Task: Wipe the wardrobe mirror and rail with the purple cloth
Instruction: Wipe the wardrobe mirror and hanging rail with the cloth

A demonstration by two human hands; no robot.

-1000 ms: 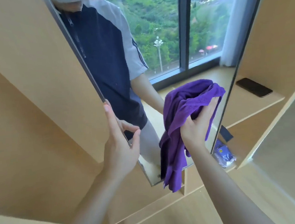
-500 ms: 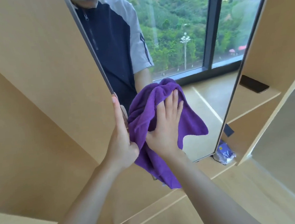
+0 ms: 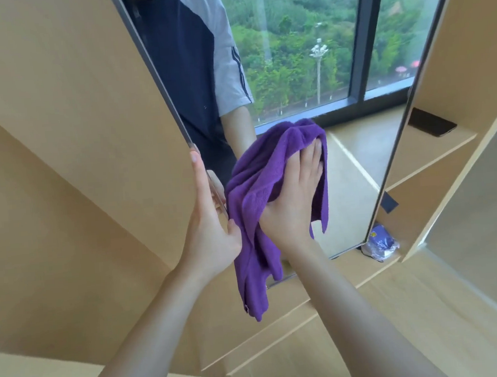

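Head view looks up along the wardrobe (image 3: 57, 120), whose pale wood panels fill most of the frame. Set into it is the mirror (image 3: 306, 64), a tall pane whose long axis leans from upper left to lower right in this tilted view; it throws back a window, green hillside and the person's own torso. Low on the glass hangs the purple cloth (image 3: 260, 205), bunched at the top under the palm and trailing down past the mirror's bottom edge, so its long axis runs roughly along the pane's height. The right hand (image 3: 294, 196) lies flat on it with fingers straight and spread, pointing up the glass, presumably to press a broad patch of cloth against the surface. The left hand (image 3: 211, 221) curls around the mirror's left edge, thumb at the front (most likely steadying the panel against the push). I cannot pick out the rail anywhere. A dark phone-like slab (image 3: 431, 122) lies on a shelf (image 3: 428, 150) at right.
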